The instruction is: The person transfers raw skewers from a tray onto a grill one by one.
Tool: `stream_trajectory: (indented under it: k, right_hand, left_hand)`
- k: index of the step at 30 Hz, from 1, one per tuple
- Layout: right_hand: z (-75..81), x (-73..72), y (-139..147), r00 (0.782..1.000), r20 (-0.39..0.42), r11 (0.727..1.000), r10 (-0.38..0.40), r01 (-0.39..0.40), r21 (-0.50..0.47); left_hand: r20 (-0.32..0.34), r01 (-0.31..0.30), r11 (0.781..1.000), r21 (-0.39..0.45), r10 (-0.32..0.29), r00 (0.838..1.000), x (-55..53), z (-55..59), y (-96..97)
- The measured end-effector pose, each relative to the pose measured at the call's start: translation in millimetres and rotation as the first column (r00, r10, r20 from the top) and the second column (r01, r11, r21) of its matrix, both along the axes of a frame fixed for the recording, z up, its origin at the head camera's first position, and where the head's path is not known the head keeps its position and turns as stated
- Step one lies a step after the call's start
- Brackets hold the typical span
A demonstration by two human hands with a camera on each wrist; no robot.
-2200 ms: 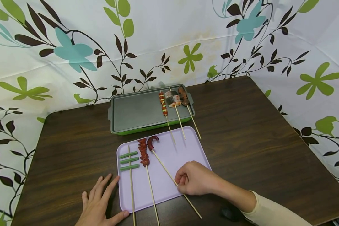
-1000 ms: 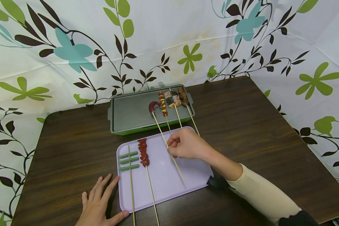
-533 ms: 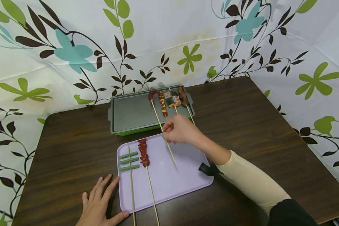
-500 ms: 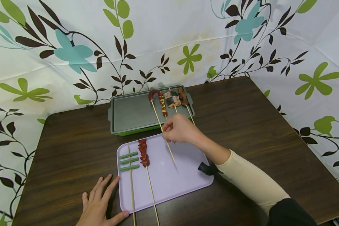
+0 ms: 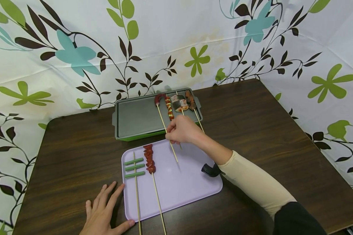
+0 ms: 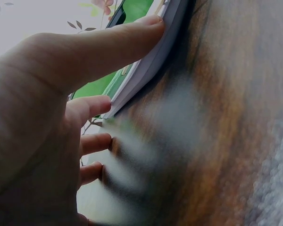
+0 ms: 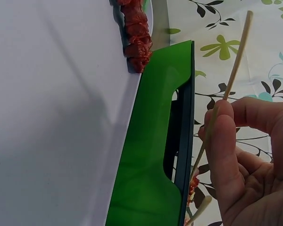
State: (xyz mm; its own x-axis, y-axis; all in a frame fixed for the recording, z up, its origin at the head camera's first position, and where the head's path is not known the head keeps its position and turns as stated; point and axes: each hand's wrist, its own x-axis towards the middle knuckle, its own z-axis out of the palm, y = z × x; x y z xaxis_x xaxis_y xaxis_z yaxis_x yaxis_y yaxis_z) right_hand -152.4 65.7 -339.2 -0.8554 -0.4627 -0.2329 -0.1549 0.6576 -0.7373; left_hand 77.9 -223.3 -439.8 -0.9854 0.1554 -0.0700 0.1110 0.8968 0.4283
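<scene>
My right hand [image 5: 182, 129] pinches the wooden stick of an octopus tentacle skewer [image 5: 157, 99] between thumb and fingers. The tentacle lies at the back of the dark griddle [image 5: 138, 116], left of a red-and-yellow skewer [image 5: 169, 107], while the stick's lower end is over the lilac tray [image 5: 191, 186]. In the right wrist view, the stick [image 7: 237, 59] crosses the pinching fingertips [image 7: 222, 109]. Spread flat beside the tray's left side, my left hand [image 5: 101, 212] touches its edge with the thumb. On the tray lie a red meat skewer [image 5: 150, 160] and a green vegetable skewer [image 5: 134, 168].
A fish skewer [image 5: 180, 103] and a brown meat skewer [image 5: 190, 99] lie at the griddle's right, sticks overhanging its front. The griddle has a green base [image 7: 151, 141]. A black strap piece [image 5: 210, 170] hangs at my right wrist. A patterned cloth [image 5: 164, 39] stands behind the brown table [image 5: 253, 130].
My right hand has lifted the octopus tentacle skewer off the tray and carried it forward to the griddle, lately shifting slightly left and forward. The left hand has stayed put.
</scene>
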Motion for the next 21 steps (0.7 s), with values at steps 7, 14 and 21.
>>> stream_trajectory:
  k: [7, 14, 21]
  right_hand:
    - [-2.3, -1.8, -2.1, 1.000, -0.008, 1.000, 0.012, -0.012, 0.012]
    - [-0.6, -0.6, -4.8, 1.000, 0.017, 1.000, 0.013, -0.014, 0.011]
    - [-0.5, 0.6, -4.8, 0.999, 0.032, 1.000, 0.004, -0.005, 0.026]
  left_hand:
    - [-0.001, -0.003, 1.000, -0.005, 0.003, 1.000, 0.2, -0.3, -0.5]
    - [0.007, -0.004, 1.000, -0.008, 0.004, 1.000, -1.0, 0.8, 0.8]
    - [0.017, -0.010, 1.000, -0.008, 0.010, 1.000, -1.3, 1.6, 1.4]
